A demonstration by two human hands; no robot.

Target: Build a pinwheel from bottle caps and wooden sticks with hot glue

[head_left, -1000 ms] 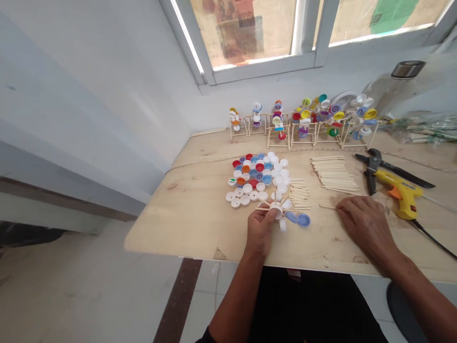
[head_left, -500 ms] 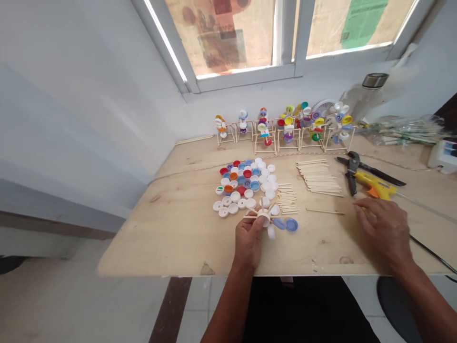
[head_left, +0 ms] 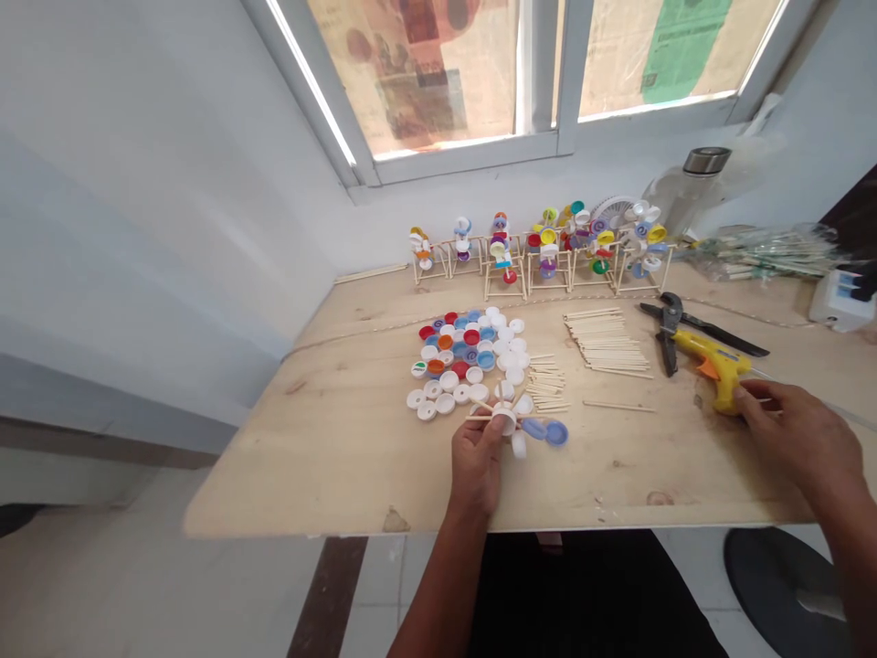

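Note:
My left hand (head_left: 478,461) is closed around a small wheel of light wooden sticks radiating from a white bottle cap (head_left: 503,421). Blue caps (head_left: 556,433) and white caps are fixed on some of its stick ends. On the right, my right hand (head_left: 798,429) has its thumb and fingers at the handle end of a yellow glue gun (head_left: 716,364), which lies on the table beside black-handled pliers (head_left: 670,334). One single stick (head_left: 618,406) lies between the hands.
Loose bottle caps (head_left: 471,337) spread beyond my left hand, with short sticks (head_left: 546,384) and longer sticks (head_left: 608,341) to their right. Finished cap wheels on stick frames (head_left: 507,274) line the wall. A bottle (head_left: 685,201), bagged sticks (head_left: 767,251) and a white power socket (head_left: 842,300) stand at back right.
My right hand has moved right, from in front of the glue gun to its handle end, so the handle now shows. My left hand keeps the cap wheel in nearly the same place.

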